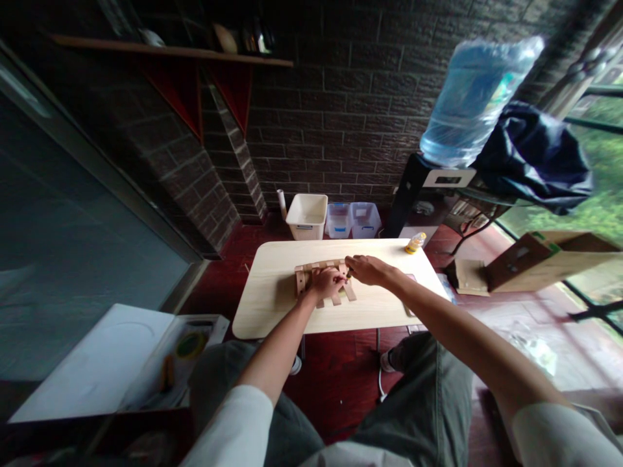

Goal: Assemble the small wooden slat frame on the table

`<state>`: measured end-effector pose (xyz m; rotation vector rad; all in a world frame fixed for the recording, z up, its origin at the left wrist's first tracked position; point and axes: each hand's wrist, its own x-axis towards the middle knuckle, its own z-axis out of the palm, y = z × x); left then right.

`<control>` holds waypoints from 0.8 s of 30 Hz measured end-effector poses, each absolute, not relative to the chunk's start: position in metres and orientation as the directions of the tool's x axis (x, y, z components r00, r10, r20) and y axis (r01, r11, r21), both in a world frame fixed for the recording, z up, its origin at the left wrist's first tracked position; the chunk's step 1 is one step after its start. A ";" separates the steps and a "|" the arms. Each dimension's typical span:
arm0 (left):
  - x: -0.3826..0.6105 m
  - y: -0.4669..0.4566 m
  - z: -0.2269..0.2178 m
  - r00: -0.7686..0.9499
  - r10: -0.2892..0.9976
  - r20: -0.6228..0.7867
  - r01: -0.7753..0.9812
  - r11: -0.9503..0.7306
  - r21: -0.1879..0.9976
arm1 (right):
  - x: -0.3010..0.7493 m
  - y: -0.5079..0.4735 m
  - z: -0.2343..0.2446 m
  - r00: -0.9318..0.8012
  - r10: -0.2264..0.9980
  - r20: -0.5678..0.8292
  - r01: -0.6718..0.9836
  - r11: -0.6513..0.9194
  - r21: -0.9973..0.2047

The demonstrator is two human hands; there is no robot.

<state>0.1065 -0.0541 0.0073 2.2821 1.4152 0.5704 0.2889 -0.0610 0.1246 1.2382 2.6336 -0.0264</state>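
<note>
A small wooden slatted piece [300,280] with holes in its end board lies on the pale table [267,305]. My left hand [326,282] rests over its slats, fingers closed around the wood near the middle. Against its right side, my right hand [365,268] is closed on a small dark tool [349,275] that looks like a screwdriver, pointing down at the wood. Both hands almost touch there, and the tool's tip is hidden by my left fingers. Several flat slats [349,293] stick out toward me from the piece's near side.
A yellow-capped clear bottle [415,243] stands at the table's far right corner. Behind the table are a cream basket [307,214], clear bins [365,220] and a water dispenser [413,201]. A cardboard box [540,263] lies at right; an open white case [195,324] sits left.
</note>
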 end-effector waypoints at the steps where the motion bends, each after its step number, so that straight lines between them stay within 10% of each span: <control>1: 0.107 -0.055 0.007 0.402 0.906 0.135 0.745 -0.409 0.527 | 0.289 -0.060 0.126 -0.616 0.757 -0.220 0.763 0.642 0.075; 24: 0.104 -0.048 -0.003 0.404 0.901 0.157 0.755 -0.425 0.499 | 0.295 -0.066 0.098 -0.551 0.828 -0.099 0.834 0.544 -0.092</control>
